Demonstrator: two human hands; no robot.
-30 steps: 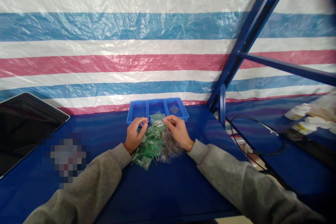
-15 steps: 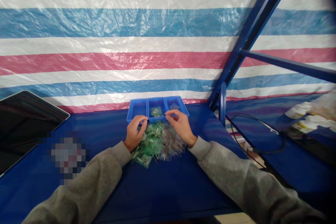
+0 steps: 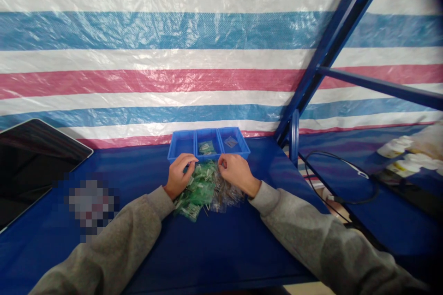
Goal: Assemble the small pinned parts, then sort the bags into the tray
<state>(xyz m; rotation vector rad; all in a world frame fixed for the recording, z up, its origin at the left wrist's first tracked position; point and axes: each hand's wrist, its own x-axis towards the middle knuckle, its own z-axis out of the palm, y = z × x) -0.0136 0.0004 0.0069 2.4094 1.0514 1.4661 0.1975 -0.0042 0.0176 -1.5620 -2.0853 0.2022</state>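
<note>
My left hand [image 3: 178,175] rests at the left side of a pile of green packets [image 3: 199,189], its fingers bent in towards the thumb. Whatever is between those fingertips is too small to make out. Over clear packets of thin brownish metal pieces [image 3: 224,192], my right hand [image 3: 237,173] has its fingers curled closed; their contents are hidden. Right behind the hands is a blue three-compartment tray [image 3: 182,132]. A green packet [image 3: 206,148] lies in its middle compartment and a small clear packet [image 3: 230,142] in the right one.
A dark-screened device [image 3: 31,166] stands at the left, near a pixelated patch on the blue table [image 3: 221,253]. Blue metal framing [image 3: 311,73] rises at the right. Beyond it are a black cable [image 3: 311,184] and white bottles [image 3: 396,146]. Striped sheeting [image 3: 155,32] hangs behind.
My right hand has drawn back from the tray's front edge, and its fingers have curled in. The packet in the right compartment shows more fully. My left hand has shifted only slightly.
</note>
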